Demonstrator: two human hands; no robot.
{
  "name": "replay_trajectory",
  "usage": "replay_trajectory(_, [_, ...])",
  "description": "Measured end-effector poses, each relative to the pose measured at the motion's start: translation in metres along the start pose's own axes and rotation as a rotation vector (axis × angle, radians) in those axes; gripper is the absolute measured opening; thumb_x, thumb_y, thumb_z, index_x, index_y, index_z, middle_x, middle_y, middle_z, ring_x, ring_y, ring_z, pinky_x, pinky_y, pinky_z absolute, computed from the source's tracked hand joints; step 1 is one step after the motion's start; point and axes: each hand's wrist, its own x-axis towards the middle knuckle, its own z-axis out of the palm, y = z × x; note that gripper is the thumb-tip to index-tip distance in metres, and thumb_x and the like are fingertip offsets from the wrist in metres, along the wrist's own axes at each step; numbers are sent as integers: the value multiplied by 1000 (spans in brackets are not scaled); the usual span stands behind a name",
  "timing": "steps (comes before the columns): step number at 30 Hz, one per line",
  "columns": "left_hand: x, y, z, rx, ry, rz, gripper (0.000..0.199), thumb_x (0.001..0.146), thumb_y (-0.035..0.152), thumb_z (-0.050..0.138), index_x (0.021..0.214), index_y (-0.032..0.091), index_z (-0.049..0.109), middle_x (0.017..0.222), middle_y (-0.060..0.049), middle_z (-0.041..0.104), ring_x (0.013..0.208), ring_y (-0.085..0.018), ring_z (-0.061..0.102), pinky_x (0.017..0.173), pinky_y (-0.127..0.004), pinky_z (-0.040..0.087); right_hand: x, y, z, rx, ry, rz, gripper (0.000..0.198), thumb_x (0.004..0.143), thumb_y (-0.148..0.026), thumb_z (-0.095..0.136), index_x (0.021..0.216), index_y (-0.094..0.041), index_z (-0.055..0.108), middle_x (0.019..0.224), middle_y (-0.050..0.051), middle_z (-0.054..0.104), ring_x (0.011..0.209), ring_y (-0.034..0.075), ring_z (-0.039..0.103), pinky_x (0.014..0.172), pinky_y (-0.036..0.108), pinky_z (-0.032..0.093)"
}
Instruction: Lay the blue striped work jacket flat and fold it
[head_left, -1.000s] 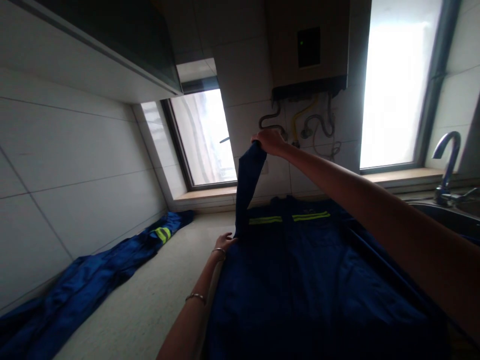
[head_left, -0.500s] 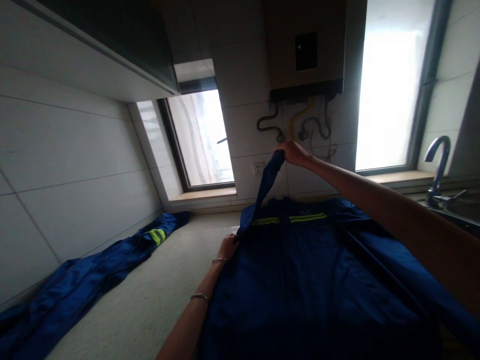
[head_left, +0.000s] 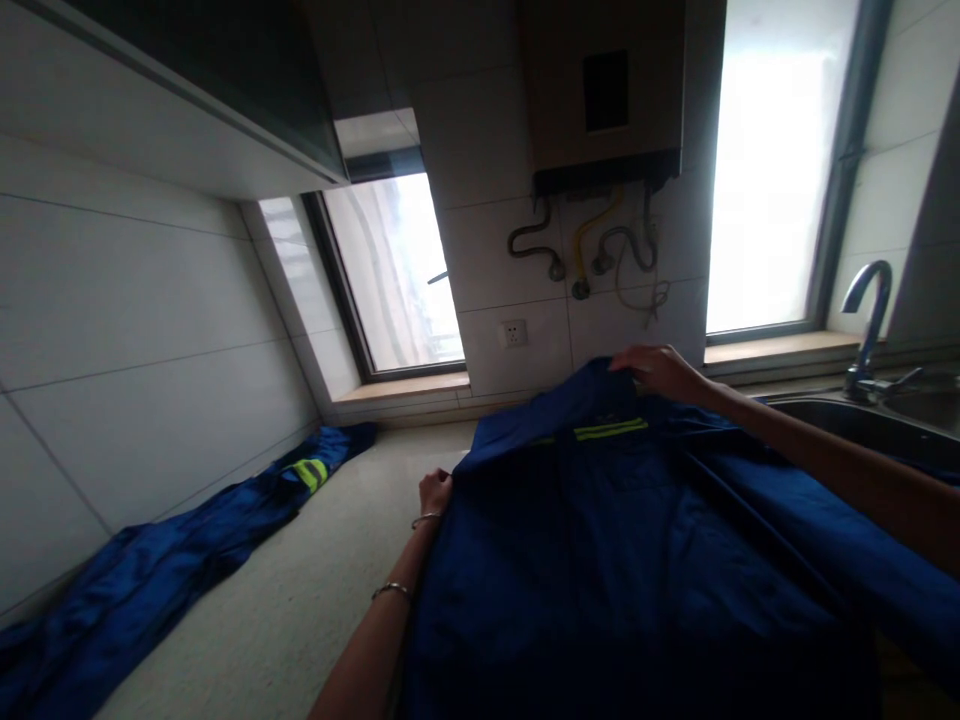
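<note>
A dark blue work jacket (head_left: 600,560) with yellow-green reflective stripes lies spread over the counter in front of me. My left hand (head_left: 436,492), with bracelets on its wrist and forearm, is closed on the jacket's left edge. Farther back, my right hand (head_left: 660,372) pinches a raised part of the jacket, apparently a sleeve (head_left: 547,405), which is stretched across the upper front. This raised cloth covers most of the left chest stripe, while the right stripe (head_left: 611,430) shows.
Another blue garment (head_left: 187,540) with a reflective band lies along the left wall. A faucet (head_left: 870,330) and sink (head_left: 810,412) are at the right. A water heater (head_left: 607,100) with pipes hangs above, and a cabinet (head_left: 187,90) overhangs the left. The counter (head_left: 300,580) is pale.
My right hand has come down and to the right, drawing the raised cloth from nearly upright to lying across the jacket's chest. My left hand has shifted slightly left, still gripping the edge.
</note>
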Motion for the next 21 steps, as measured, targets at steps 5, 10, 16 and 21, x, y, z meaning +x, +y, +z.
replay_trajectory(5, [1,-3,-3,-32,-41,-73,31,75,34,51,89,14,70,93,-11,70,89,-24,63,68,-23,41,-143,-5,37,81,-212,143,35,83,-18,41,98,-33,69,103,4,65,98,17,59,86,31,49])
replay_trajectory(10, [-5,0,-9,-2,-81,-195,33,76,44,51,92,22,68,99,-10,68,99,-28,59,75,-30,41,-222,-22,70,193,-508,202,44,79,-14,41,100,-45,65,102,0,65,102,15,59,90,28,48])
replay_trajectory(16, [-13,36,-25,92,103,-74,34,78,29,51,109,20,61,111,-11,62,106,-29,54,86,-38,40,-224,-22,59,93,-412,257,49,79,-14,41,114,-43,60,115,1,60,110,17,54,93,27,46])
replay_trajectory(21, [-54,129,-24,-83,-3,398,27,80,16,48,103,13,62,110,-11,61,102,-21,56,93,-30,40,-208,-13,50,85,-569,173,53,72,-13,51,124,-26,55,133,4,48,129,24,35,106,44,35])
